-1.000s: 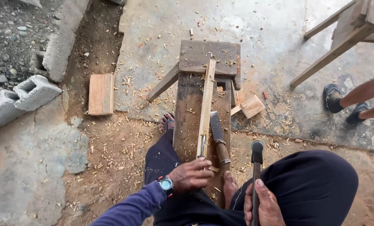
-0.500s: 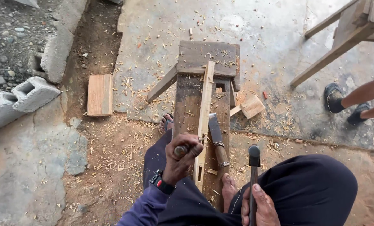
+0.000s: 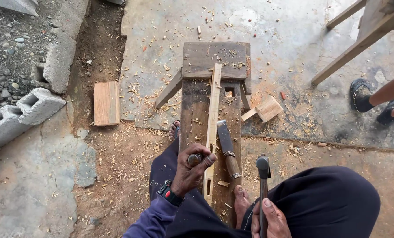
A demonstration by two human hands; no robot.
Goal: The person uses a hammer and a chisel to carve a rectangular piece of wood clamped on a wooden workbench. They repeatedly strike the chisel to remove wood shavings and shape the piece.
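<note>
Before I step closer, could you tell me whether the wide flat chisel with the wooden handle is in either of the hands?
No, the wide flat chisel with the wooden handle lies loose on the dark wooden bench, untouched.

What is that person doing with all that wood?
A person sits astride a low wooden bench, looking down at a long pale wood strip lying along it. Their left hand grips a small tool by its rounded handle, set against the strip. Their right hand holds a hammer upright. A wide chisel lies on the bench beside the strip. Wood chips cover the ground.
</note>
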